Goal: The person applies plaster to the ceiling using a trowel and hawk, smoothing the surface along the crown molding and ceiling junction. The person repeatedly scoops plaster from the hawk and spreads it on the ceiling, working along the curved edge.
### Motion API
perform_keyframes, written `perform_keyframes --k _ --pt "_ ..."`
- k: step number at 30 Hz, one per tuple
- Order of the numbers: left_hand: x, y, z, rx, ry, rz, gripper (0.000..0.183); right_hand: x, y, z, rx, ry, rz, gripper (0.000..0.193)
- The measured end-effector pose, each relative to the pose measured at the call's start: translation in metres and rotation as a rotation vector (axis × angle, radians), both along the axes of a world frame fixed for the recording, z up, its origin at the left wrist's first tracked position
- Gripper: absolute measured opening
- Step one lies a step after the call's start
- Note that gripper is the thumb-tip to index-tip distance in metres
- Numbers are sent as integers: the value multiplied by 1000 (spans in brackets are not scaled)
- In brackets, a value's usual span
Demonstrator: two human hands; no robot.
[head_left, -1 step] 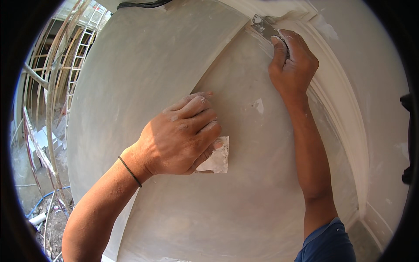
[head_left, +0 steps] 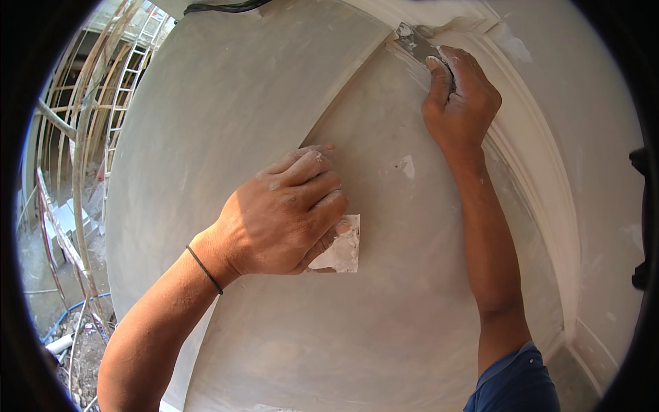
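At the upper right, my right hand (head_left: 463, 99) pinches a small putty knife (head_left: 417, 44) with a grey blade smeared white. Its tip meets the wall just below the white moulding, by the top of a straight edge in the wall. Nearer the middle, my left hand (head_left: 292, 213) is closed on a flat, square putty scraper (head_left: 341, 248) coated with white paste. Most of that scraper's upper part is hidden behind the fingers. White residue marks the fingers of both hands. Between the hands, the grey plastered wall (head_left: 384, 199) carries a small white patch (head_left: 408, 167).
White stepped moulding (head_left: 542, 158) curves down the right side, beside a pale flat surface (head_left: 597, 137). Black cable (head_left: 226, 7) crosses the top. To the left are a ladder (head_left: 127, 89), poles (head_left: 82, 137), a blue hose (head_left: 65, 317) and rubble on the ground.
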State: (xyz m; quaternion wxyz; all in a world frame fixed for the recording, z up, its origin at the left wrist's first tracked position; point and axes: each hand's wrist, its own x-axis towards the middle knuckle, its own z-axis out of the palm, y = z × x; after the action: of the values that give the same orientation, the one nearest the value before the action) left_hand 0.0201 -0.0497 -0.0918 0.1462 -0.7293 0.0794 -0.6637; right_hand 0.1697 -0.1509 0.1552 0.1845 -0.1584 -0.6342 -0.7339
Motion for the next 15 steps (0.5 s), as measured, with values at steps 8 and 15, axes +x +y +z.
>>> perform_keyframes --k 8,15 --pt "0 1 -1 1 -3 2 27 -1 1 1 -18 -29 -5 16" --pt "0 -1 0 -3 -2 6 26 -3 0 -3 1 -14 -71 19"
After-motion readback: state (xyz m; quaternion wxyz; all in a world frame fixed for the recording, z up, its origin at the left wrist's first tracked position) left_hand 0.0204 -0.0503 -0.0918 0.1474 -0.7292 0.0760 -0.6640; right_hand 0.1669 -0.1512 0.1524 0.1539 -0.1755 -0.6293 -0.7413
